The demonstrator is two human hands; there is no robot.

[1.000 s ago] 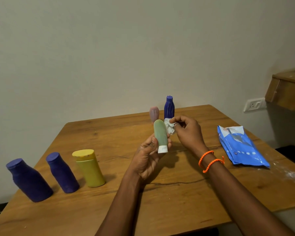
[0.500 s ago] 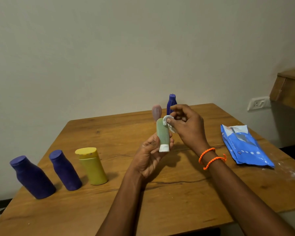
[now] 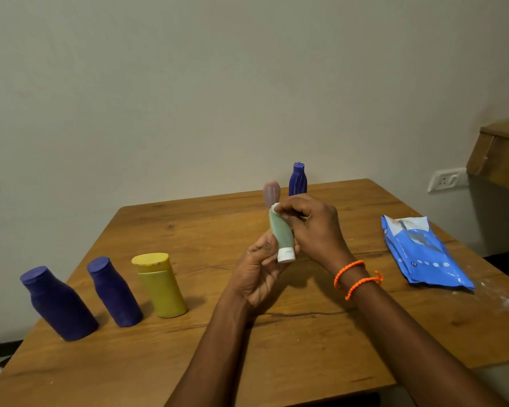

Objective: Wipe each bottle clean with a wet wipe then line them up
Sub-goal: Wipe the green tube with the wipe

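Middle of frame: soft green tube with white cap (image 3: 281,235) held cap-down in left hand (image 3: 257,270) fingers. Right hand (image 3: 312,227) fingers, pinching white wet wipe (image 3: 276,206), now up at tube's top end, not its side. Wiping nearly done.

Two purple bottles (image 3: 83,298), a yellow one (image 3: 160,284), a green white-capped tube (image 3: 281,235), blue wipes pack (image 3: 420,254).

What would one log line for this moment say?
left hand: holds green tube | right hand: rubs wipe on tube tip | lined up: three bottles
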